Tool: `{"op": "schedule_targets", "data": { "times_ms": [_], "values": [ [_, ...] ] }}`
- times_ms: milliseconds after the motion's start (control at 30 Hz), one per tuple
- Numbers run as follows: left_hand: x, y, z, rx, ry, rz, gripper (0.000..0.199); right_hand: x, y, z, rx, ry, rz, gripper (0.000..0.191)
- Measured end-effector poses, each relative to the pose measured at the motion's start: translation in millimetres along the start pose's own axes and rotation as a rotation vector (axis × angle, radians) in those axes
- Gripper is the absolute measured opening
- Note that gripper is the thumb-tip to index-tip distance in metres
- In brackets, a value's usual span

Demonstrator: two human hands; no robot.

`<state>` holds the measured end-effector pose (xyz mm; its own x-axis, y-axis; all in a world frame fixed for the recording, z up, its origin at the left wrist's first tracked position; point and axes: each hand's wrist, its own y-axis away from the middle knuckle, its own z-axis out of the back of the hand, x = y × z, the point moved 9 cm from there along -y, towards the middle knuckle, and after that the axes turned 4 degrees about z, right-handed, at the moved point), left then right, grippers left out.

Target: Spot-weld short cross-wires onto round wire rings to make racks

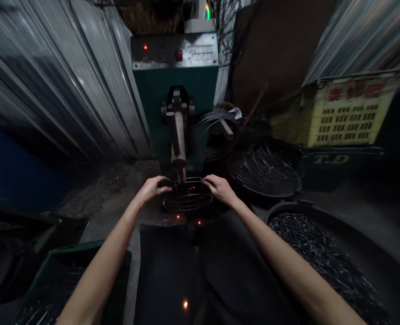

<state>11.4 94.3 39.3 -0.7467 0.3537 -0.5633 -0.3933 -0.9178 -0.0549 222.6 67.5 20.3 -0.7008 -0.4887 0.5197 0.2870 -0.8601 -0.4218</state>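
A round wire frame [188,208] of thin metal rings is held level under the electrode arm [177,137] of a green spot welding machine [152,85]. My left hand [153,188] pinches its left rim, thumb and fingers closed. On the right rim, my right hand [219,187] grips the wire the same way. Small orange sparks glow within the frame and below it, one over my dark-clothed lap. The exact contact between the electrode tip and the wire is too dark to make out.
To the right stand a black basin [264,180] with loose wires, a larger tub [321,253] full of short metal pieces, and a yellow crate [348,113]. A green-rimmed bin [51,262] is at lower left. Bent wires [216,116] lie beside the machine.
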Motion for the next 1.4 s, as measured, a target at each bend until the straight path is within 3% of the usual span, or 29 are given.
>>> {"op": "schedule_targets", "data": {
  "times_ms": [133, 233, 333, 1033, 1133, 1233, 1333, 1400],
  "values": [
    [-15.5, 12.8, 8.2, -0.192, -0.029, -0.09, 0.036, 33.6, -5.2, -5.4, -0.012, 0.201, 0.073, 0.021],
    [-33.4, 7.1, -7.6, -0.125, -0.123, -0.125, 0.029, 47.7, -7.5, -16.6, 0.036, 0.238, 0.117, 0.019],
    [-37.6, -2.5, -17.4, -0.032, -0.157, -0.097, 0.023, 53.6, -9.1, -24.5, 0.099, 0.225, 0.154, 0.018],
    [-18.8, -11.4, -10.8, 0.034, -0.013, -0.006, 0.021, 51.9, -32.9, -23.6, 0.077, -0.038, 0.148, 0.009],
    [-18.6, -11.2, -11.7, 0.035, 0.017, 0.027, 0.022, 39.9, -23.7, -9.0, -0.01, -0.07, 0.127, 0.01],
    [-18.3, -12.2, -11.5, 0.044, 0.025, 0.046, 0.025, 5.5, -4.2, 5.3, -0.097, -0.026, 0.007, 0.015],
    [-13.7, -11.2, -10.2, 0.043, 0.046, 0.039, 0.025, -25.3, 13.6, -0.4, 0.002, -0.062, -0.085, 0.019],
    [-6.9, -8.7, -11.7, 0.057, 0.062, 0.039, 0.026, -32.7, 18.5, -0.7, 0.022, -0.112, -0.099, 0.02]
  ]
}}
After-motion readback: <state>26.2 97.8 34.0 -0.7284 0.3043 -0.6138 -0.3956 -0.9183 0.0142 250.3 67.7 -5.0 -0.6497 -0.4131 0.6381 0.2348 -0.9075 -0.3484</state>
